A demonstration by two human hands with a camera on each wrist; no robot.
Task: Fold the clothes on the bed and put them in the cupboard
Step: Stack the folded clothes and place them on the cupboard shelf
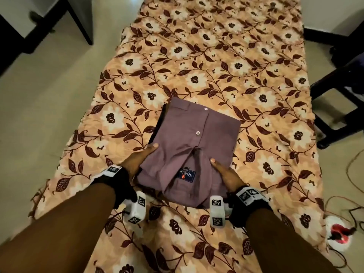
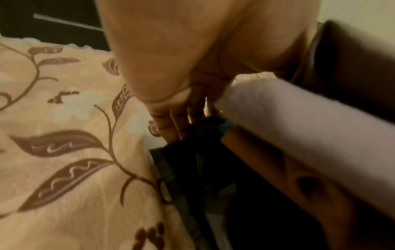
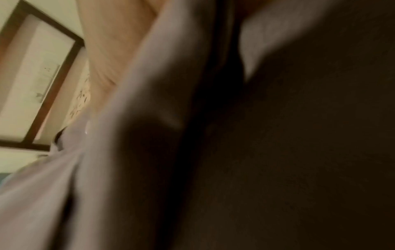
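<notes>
A folded mauve shirt [image 1: 189, 142] with white buttons and a dark collar label lies on top of a folded dark garment [image 1: 157, 127] in the middle of the bed [image 1: 197, 56]. My left hand [image 1: 141, 156] grips the stack's left edge, thumb on top and fingers tucked under the pile [image 2: 177, 121]. My right hand [image 1: 220, 168] grips the right side near the collar, thumb on top. In the right wrist view the mauve cloth [image 3: 64, 186] fills the frame and hides the fingers.
The bed carries a peach floral cover. A dark cupboard or table leg [image 1: 82, 22] stands at the upper left on the tiled floor. A dark chair [image 1: 338, 99] is at the right, with cables and a red-white socket [image 1: 338, 233] on the floor beside the bed.
</notes>
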